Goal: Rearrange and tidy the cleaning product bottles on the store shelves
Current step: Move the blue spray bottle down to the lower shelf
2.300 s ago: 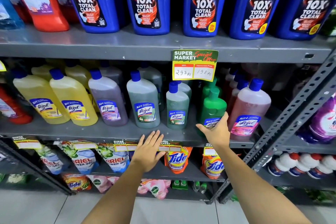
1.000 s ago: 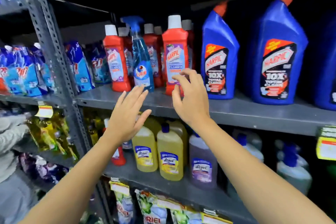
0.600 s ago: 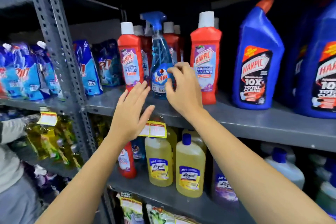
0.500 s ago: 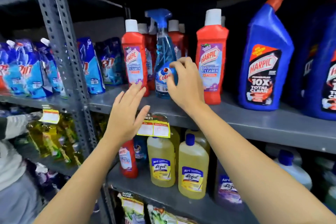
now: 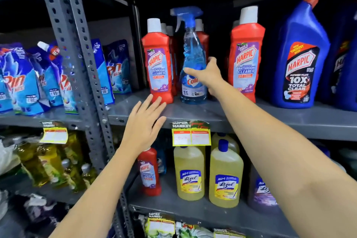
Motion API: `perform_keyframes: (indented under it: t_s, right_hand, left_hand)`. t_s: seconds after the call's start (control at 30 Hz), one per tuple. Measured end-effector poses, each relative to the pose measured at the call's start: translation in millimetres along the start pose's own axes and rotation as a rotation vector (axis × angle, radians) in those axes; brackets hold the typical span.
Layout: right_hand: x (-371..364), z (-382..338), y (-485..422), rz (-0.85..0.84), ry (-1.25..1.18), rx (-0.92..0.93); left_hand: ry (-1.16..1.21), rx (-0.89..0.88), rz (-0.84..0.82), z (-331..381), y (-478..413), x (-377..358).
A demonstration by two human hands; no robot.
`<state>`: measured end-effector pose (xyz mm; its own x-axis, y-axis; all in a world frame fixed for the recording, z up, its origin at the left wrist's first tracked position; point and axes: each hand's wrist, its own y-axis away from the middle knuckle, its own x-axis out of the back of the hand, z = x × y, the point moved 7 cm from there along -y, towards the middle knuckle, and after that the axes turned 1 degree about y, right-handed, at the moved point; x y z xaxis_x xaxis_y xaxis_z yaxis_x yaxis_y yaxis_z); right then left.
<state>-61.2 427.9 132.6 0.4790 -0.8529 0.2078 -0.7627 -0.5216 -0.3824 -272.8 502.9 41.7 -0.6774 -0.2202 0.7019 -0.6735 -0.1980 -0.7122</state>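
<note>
**Right hand on the Colin spray bottle, upper shelf**

Nearest, on the lower shelf, two clear Lizol bottles [image 5: 225, 175] full of yellow liquid stand side by side beside a small red Harpic bottle [image 5: 149, 173]. Above them a yellow price tag [image 5: 190, 133] headed "SUPER MARKET" hangs from the upper shelf [image 5: 299, 121]. The left hand [image 5: 144, 124] is spread flat and released, fingers splayed, grasping nothing, in front of the shelf edge. The right hand [image 5: 207, 75] wraps the waist of the Colin spray bottle [image 5: 192, 60], clear and full of blue liquid, which stands upright on the upper shelf. It sits between two red Harpic Bathroom Cleaner bottles [image 5: 159, 63], white-capped and marked "10X". Farther right stands a blue Harpic bottle [image 5: 300, 60] reading "POWER PLUS 10X TOTAL CLEAN". Far left, blue Rin Matic pouches [image 5: 23, 81] show "99".
</note>
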Motion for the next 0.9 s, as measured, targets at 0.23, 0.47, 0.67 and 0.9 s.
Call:
perform_keyframes:
  t_s: [0.23,0.47,0.67,0.9]
  right_hand:
    - [-7,5,3,0.037,0.005,0.041]
    - [-6,4,13,0.166,0.002,0.086]
    - [0,-14,40,0.262,-0.193,0.128]
    - [4,-42,140,0.060,-0.285,0.287]
  left_hand:
    - [0.021,-0.046,0.058,-4,0,4]
    - [-0.016,-0.077,0.092,-7,0,1]
    - [-0.026,-0.062,0.102,-10,1,-3]
    - [0.001,-0.070,0.072,-9,18,-3]
